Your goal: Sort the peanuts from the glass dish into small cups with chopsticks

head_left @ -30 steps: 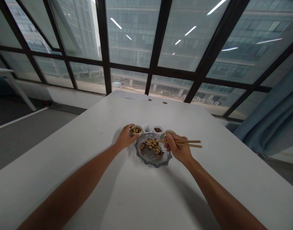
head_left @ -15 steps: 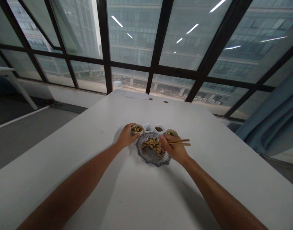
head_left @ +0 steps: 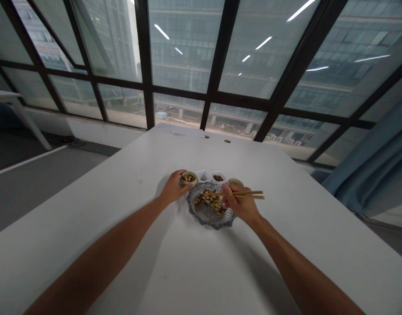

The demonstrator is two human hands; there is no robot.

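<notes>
1. Head view: the right hand (head_left: 241, 204) has its fingers closed on a pair of chopsticks (head_left: 252, 193). The tips point left, over the glass bowl (head_left: 206, 216); whether they grip a piece cannot be told.
2. The left hand (head_left: 172, 188) has thumb and fingers spread around the left cup (head_left: 195, 180), clasping it from opposite sides.
3. Risk, slipping: the pieces (head_left: 209, 199) look small and smooth, so an off-centre pinch could let one shoot out onto the table (head_left: 161, 245).
4. Risk, knocking: the right cup (head_left: 235, 181) sits just behind the right hand; a backward swing of the knuckles could tip it.
5. Risk, shifting: neither hand appears to brace the bowl, so a hard push from the chopsticks could slide it.
6. Appearance: the pieces are yellow-brown and dark, heaped mainly in the far half of the bowl; their kind is too small to tell. The bowl is clear, patterned and wavy-rimmed, standing upright on the table in front of the row of cups.
</notes>
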